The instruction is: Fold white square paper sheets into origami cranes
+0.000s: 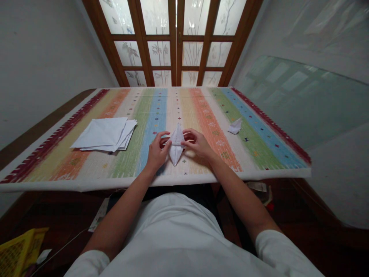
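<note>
A folded white paper (176, 146), long and pointed at both ends like a narrow diamond, stands at the middle of the table near its front edge. My left hand (158, 151) grips its left side, and my right hand (196, 143) pinches its right side at the waist. A loose stack of white paper sheets (103, 134) lies to the left of my left hand. Beyond my right hand sits a small folded paper piece (235, 126), not touching anything.
The table is covered by a striped woven cloth (248, 154) with a dark red border. Frosted glass wooden doors (175, 42) stand behind it. A glass pane (302, 100) leans at the right. A yellow packet (20, 250) and paper scraps (258, 188) lie on the dark floor below.
</note>
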`<state>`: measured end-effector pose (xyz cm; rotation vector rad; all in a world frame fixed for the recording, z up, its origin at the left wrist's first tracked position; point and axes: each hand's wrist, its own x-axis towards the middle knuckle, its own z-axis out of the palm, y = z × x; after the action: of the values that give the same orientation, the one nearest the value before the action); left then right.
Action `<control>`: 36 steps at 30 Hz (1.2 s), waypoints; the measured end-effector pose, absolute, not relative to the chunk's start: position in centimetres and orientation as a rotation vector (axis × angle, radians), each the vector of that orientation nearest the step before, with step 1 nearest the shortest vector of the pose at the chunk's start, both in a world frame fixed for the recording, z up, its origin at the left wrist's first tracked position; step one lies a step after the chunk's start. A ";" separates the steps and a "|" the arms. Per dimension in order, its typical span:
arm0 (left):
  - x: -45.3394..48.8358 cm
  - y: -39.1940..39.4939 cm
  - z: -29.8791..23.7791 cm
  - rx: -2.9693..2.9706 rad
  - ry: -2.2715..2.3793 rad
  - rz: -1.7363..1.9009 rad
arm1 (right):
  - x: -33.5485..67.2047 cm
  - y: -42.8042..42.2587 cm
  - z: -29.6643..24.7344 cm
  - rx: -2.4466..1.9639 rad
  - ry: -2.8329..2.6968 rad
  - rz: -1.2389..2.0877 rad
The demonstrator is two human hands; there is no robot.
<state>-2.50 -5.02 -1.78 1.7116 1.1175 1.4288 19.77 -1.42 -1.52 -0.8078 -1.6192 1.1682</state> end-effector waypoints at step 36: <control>-2.3 -5.2 -2.7 2.398 1.223 0.865 | 19.7 -1.2 -2.6 -1.317 -1.953 0.516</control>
<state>-2.32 -5.23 -2.69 2.3979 1.2229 0.8651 19.70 -1.24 -2.62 -1.3174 -1.9531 0.5162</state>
